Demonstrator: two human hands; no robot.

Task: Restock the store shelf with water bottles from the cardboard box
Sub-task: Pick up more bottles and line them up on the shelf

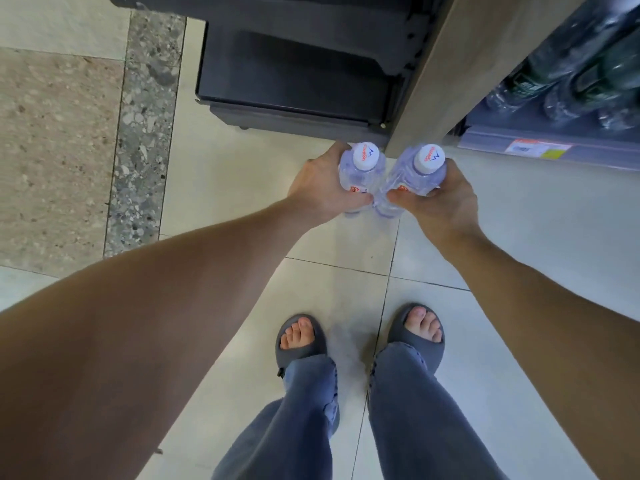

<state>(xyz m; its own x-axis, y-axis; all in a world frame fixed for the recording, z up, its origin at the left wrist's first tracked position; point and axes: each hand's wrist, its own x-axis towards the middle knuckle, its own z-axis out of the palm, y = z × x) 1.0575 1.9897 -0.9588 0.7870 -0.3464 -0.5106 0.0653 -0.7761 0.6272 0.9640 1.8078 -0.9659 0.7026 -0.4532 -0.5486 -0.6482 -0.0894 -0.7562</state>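
I see L hand [322, 188] & R hand [440, 199], fingers wrapped on a bottle [360, 168] each, bottles touching; wood post [460, 64] just beyond, shelf [554, 147] far right.

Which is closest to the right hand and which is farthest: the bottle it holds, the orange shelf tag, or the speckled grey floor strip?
From the right hand, in the head view:
1. The right bottle, gripped in that hand.
2. The orange shelf tag, up and to the right on the shelf edge.
3. The speckled grey floor strip, far off to the left, beyond the left hand.
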